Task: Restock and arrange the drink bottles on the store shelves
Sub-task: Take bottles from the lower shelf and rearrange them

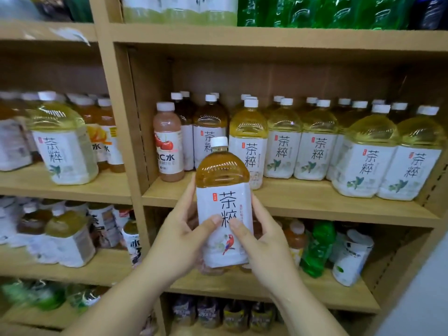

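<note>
I hold one amber tea bottle (222,187) upright at the centre of the view, in front of wooden shelving, its white cap (219,141) pointing to twelve o'clock. My left hand (179,238) curls round its lower left side and my right hand (265,241) curls round its lower right side. Both thumbs press on the front of the white label, close together, just above a printed red parrot, with my fingers wrapped behind. The bottle overlaps the front edge of the middle shelf (315,202). On that shelf, at eleven o'clock from the bottle, a pink cherry drink (168,146) stands by the left upright. At twelve o'clock, further back, stands a darker tea bottle (210,122). From one round to three o'clock runs a row of pale yellow tea bottles (317,141) with matching white labels, several deep. At ten o'clock, in the neighbouring bay, stands another pale yellow bottle (63,144). At four o'clock, one shelf lower, a green bottle (317,248) leans slightly. The far left is blurred.
</note>
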{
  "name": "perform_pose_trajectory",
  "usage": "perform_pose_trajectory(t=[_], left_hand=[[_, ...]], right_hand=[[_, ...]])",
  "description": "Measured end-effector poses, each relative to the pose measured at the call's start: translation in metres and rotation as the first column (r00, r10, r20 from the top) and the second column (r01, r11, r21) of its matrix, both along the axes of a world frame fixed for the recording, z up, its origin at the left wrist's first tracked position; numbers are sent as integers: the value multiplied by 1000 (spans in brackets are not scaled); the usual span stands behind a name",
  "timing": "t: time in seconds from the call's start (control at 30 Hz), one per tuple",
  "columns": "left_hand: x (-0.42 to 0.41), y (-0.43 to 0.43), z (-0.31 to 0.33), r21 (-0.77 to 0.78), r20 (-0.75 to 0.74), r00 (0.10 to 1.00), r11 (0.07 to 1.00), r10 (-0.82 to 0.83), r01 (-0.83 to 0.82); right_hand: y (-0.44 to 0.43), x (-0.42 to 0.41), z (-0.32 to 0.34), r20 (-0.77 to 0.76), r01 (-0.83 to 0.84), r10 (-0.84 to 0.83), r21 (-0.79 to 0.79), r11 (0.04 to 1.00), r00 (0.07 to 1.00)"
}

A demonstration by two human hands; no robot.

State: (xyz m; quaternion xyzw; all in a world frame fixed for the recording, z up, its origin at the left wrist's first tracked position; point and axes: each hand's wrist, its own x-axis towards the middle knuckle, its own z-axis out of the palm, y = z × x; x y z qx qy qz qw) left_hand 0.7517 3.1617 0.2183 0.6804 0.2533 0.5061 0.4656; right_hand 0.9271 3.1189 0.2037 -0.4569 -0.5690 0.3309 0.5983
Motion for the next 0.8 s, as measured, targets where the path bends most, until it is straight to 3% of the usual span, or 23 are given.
perform_pose_trajectory(t=[0.37,0.53,0.7,0.8], left_hand=[[-39,56,52,200,-63,998,980,19,-6],[-38,86,53,182,-59,998,983,34,-22],[-36,108,38,170,-89,996,985,22,-7],[-32,116,36,186,-88,990,979,107,-89]], right_hand=[[49,-45,47,30,74,-79,145,987,996],[76,-53,52,89,175,-187,126,977,978],[92,-52,42,237,369,-397,153,917,887],[100,-52,41,296,449,-480,171,877,826]])
